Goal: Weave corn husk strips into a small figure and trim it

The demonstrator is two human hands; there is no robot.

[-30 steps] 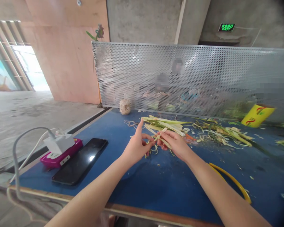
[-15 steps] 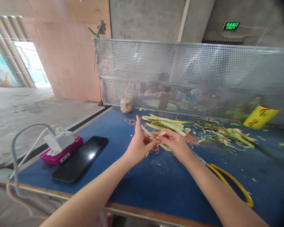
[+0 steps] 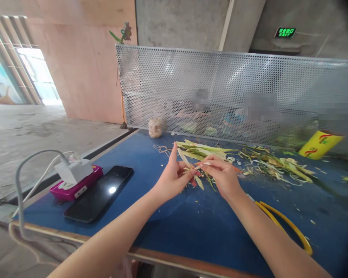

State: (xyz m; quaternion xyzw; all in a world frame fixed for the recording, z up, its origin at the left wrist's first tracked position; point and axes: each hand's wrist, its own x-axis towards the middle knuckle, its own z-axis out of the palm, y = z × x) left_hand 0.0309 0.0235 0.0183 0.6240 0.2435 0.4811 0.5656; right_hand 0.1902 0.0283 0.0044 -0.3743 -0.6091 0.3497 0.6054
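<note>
My left hand (image 3: 173, 178) and my right hand (image 3: 220, 174) meet above the middle of the blue table (image 3: 174, 227). Both pinch a thin pale green leaf strip (image 3: 191, 170) held between them; the left index finger sticks up. A bundle of long pale green leaf strips (image 3: 204, 150) lies just beyond the hands. Scraps and curls of leaf (image 3: 278, 168) are strewn to the right of it.
A black phone (image 3: 100, 195) lies at the left beside a pink power strip with a white charger (image 3: 74, 178). Yellow-handled scissors (image 3: 284, 227) lie under my right forearm. A perforated metal screen (image 3: 234, 96) closes the far edge; people sit behind it. A yellow roll (image 3: 319, 144) stands far right.
Both hands have lifted slightly and shifted right while working the strip; the right hand's fingers have moved along it. The view has tilted a little.
</note>
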